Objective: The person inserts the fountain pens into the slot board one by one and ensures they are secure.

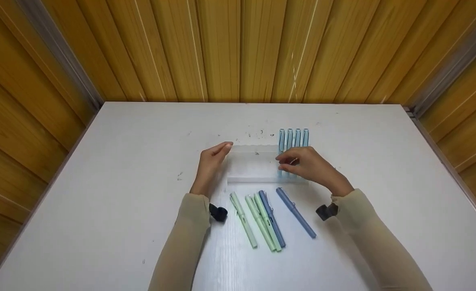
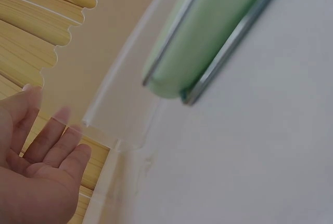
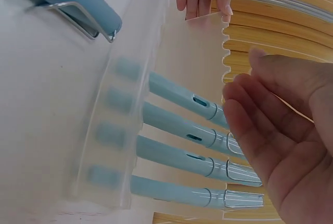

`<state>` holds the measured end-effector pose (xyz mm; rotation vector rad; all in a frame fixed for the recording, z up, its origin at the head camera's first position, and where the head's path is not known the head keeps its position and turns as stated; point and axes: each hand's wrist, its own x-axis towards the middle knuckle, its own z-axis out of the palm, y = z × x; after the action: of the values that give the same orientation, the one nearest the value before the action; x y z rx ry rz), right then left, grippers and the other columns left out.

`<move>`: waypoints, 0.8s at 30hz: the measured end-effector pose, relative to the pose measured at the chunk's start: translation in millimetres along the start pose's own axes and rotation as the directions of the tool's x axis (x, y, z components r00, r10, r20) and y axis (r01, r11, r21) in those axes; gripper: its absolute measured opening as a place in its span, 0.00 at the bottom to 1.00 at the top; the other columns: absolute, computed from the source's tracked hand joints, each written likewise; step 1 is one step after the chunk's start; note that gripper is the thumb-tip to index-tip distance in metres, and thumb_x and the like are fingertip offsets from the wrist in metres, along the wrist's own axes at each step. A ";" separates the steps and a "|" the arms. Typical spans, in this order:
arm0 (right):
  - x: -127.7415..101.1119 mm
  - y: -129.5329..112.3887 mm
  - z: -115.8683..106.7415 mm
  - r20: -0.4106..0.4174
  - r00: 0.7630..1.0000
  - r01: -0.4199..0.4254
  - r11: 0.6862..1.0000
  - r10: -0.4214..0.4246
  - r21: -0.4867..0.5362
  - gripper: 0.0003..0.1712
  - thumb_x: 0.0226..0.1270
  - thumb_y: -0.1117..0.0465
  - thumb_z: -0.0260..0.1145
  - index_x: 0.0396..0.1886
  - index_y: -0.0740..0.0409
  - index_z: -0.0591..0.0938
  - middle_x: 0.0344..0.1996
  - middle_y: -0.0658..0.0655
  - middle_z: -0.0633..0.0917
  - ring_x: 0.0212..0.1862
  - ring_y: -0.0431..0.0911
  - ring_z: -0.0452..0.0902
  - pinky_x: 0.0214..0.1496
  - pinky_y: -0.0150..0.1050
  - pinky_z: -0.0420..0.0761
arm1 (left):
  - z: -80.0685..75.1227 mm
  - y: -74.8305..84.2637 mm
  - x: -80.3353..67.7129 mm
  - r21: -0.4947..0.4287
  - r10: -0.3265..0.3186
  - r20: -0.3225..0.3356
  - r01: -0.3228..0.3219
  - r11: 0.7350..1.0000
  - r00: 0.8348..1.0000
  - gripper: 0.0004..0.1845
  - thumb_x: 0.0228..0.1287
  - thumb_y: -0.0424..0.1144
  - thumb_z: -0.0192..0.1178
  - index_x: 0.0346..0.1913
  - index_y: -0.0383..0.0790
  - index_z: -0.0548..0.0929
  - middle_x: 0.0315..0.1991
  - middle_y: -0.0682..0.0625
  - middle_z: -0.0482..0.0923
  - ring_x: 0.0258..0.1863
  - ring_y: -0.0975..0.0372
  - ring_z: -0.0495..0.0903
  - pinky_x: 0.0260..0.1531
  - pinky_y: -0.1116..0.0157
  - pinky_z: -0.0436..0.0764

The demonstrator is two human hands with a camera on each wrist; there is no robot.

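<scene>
1. Four light-blue pens (image 1: 289,138) lie near-to-far, clips far, at the right of a clear rack (image 1: 254,180).
2. Left hand (image 1: 211,166) pinches the rack's far left corner.
3. Right hand (image 1: 311,165), thumb and fingertips apart, above the pens.

The oblong clear-plastic rack (image 1: 254,180) holds slim light-blue pens (image 1: 289,138) rightmost; before it lie slim pale-green pens (image 1: 261,223) and slate-blue pens (image 1: 296,213).

A gap spans the see-through rack (image 1: 254,180) between the left hand (image 1: 211,165) at one end and the right hand (image 1: 308,163), where four light-blue pens (image 1: 289,137) obstruct passage. In front, green pens (image 1: 261,223) and dark-blue pens (image 1: 296,212) obstruct the tabletop (image 1: 112,182), which offers open room beyond both arms.
</scene>
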<state>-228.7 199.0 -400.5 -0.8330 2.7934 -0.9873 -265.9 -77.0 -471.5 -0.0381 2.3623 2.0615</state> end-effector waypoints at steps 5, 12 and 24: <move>-8.4 4.5 5.4 0.099 0.992 -0.080 0.997 0.079 0.009 0.15 0.61 0.62 0.70 0.48 0.62 0.85 0.37 0.54 0.87 0.36 0.43 0.79 0.42 0.35 0.84 | 1.3 -1.2 -1.2 -0.012 0.006 0.007 -0.006 1.000 1.000 0.19 0.66 0.54 0.59 0.55 0.49 0.83 0.59 0.53 0.79 0.65 0.60 0.72 0.67 0.59 0.69; -22.6 16.2 16.6 0.212 0.965 -0.153 0.988 0.153 -0.019 0.15 0.58 0.63 0.72 0.45 0.63 0.86 0.35 0.55 0.87 0.33 0.41 0.78 0.37 0.31 0.82 | 2.0 -5.5 -5.8 -0.034 0.009 0.010 -0.008 0.999 1.000 0.19 0.66 0.51 0.60 0.55 0.46 0.83 0.59 0.50 0.79 0.65 0.58 0.73 0.66 0.59 0.70; -26.7 17.3 25.6 0.309 0.905 -0.306 0.952 0.294 -0.009 0.22 0.56 0.59 0.74 0.50 0.63 0.84 0.33 0.54 0.85 0.32 0.43 0.77 0.34 0.33 0.79 | 1.3 -5.0 -4.7 -0.013 -0.003 0.009 0.003 1.000 1.000 0.20 0.66 0.53 0.59 0.55 0.48 0.83 0.59 0.52 0.79 0.65 0.59 0.72 0.67 0.58 0.69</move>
<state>-208.1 209.4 -434.2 -0.4788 2.5230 -0.7830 -261.0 -76.4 -476.5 -0.0319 2.3417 2.0715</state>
